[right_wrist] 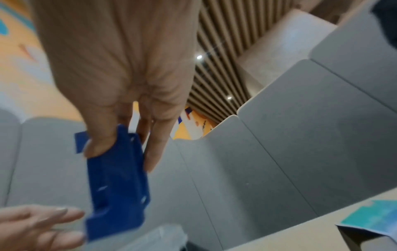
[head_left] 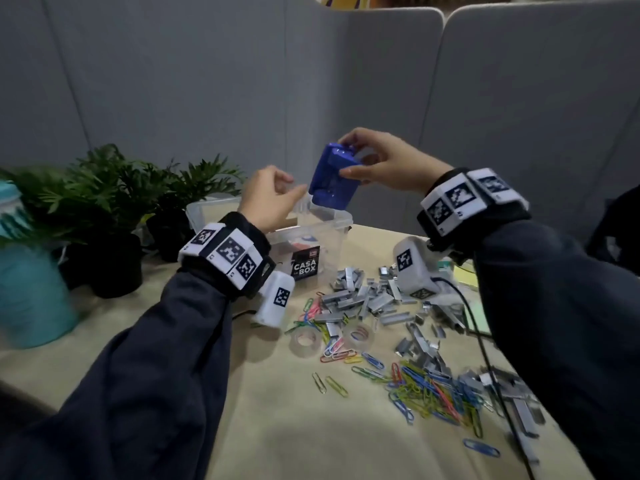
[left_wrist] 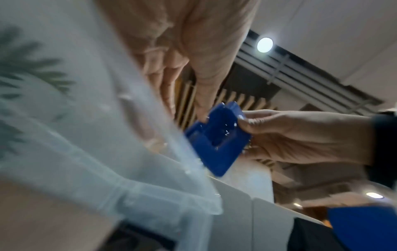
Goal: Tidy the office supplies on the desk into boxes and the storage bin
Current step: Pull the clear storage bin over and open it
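Blue stapler (head_left: 333,174) — right hand (head_left: 388,161) gripping, above storage bin (head_left: 325,226)

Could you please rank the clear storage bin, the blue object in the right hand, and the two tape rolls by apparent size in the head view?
1. Clear storage bin, largest.
2. Blue object, held up nearer the camera, so its true size is unsure.
3. Left tape roll and right tape roll look alike; unranked.

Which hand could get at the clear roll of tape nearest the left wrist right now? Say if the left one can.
Probably yes. The left hand holds nothing beside the blue plastic tape dispenser, and the clear tape roll lies uncovered on the beige desk below its forearm, only coloured paper clips nearby.
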The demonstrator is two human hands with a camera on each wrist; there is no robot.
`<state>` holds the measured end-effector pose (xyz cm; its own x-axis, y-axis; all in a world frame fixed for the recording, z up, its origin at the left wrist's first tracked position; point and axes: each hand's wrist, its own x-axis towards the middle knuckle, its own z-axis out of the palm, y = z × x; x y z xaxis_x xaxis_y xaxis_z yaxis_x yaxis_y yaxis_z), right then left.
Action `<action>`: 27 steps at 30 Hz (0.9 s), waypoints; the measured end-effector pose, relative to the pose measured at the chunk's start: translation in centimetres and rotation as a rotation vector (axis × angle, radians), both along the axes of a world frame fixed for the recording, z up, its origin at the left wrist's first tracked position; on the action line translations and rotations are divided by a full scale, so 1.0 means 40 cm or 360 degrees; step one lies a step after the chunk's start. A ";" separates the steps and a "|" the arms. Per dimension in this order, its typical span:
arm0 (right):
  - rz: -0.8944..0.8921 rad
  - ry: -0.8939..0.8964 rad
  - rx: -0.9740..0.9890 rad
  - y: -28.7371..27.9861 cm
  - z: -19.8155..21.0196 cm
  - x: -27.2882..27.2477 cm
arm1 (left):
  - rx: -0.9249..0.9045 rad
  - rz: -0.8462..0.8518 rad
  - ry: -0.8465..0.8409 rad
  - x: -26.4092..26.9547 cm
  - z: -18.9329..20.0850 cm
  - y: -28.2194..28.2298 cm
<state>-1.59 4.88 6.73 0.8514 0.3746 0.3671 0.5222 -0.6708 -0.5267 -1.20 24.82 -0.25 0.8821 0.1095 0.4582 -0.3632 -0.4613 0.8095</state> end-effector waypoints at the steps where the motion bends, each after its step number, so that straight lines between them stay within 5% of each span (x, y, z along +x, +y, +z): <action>1: -0.0028 -0.0073 -0.0099 0.012 -0.016 0.014 | 0.0105 0.0111 0.0040 0.009 -0.010 0.015; 11: 0.0143 0.0276 -0.0809 0.096 -0.091 0.073 | 0.0108 0.0257 0.0275 0.027 -0.030 0.057; 27: 0.0300 0.0719 -0.0573 0.062 -0.084 0.101 | 0.0148 0.0264 0.0272 0.017 -0.031 0.057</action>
